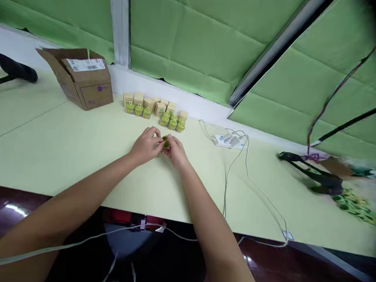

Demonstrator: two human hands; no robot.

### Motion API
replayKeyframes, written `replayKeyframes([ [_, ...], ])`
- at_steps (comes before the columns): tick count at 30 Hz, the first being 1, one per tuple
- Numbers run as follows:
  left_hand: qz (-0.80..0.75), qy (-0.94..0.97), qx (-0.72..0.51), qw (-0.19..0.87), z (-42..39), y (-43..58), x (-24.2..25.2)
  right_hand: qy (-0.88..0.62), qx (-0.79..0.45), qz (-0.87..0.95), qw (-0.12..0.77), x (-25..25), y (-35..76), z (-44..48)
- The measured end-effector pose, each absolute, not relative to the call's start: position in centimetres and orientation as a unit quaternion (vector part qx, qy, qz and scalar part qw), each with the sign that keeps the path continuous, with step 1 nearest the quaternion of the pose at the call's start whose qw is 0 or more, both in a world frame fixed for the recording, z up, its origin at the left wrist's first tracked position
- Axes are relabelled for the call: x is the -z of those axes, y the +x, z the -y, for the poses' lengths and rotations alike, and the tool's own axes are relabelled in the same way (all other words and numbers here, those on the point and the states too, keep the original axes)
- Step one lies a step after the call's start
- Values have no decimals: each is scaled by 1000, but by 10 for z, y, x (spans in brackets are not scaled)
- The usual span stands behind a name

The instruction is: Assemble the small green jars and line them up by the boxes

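My left hand (147, 145) and my right hand (176, 150) meet over the pale green table (73, 152), fingers curled around one small green object (166, 141) held between them. Just beyond my hands stands a row of several small beige boxes (149, 102) with several small green bottle-like items (172, 121) in front of them. The held object is mostly hidden by my fingers.
An open cardboard box (84, 80) with a label stands at the back left. A white power strip (227, 141) with white cables (249, 180) lies to the right. A dark strap (317, 176) and green patterned material (352, 201) lie far right. Green padded wall behind.
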State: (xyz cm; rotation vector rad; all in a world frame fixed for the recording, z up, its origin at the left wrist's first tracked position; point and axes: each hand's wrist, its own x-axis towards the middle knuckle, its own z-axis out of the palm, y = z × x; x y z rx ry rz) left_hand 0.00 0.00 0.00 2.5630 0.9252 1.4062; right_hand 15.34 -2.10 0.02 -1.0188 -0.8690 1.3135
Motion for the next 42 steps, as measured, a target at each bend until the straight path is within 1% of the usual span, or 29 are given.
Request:
replayKeyframes([
  [5, -299, 831, -467, 46, -3, 1, 6, -431, -565, 390, 585, 1, 154, 21],
  [18, -268, 854, -443, 52, -5, -2, 6, -426, -572, 396, 579, 1, 155, 21],
  [31, -282, 862, -418, 58, -7, -3, 6, -438, -559, 412, 571, 2, 153, 22],
  [42, -317, 834, -438, 112, -8, -1, 8, -435, -564, 418, 563, 4, 154, 22],
])
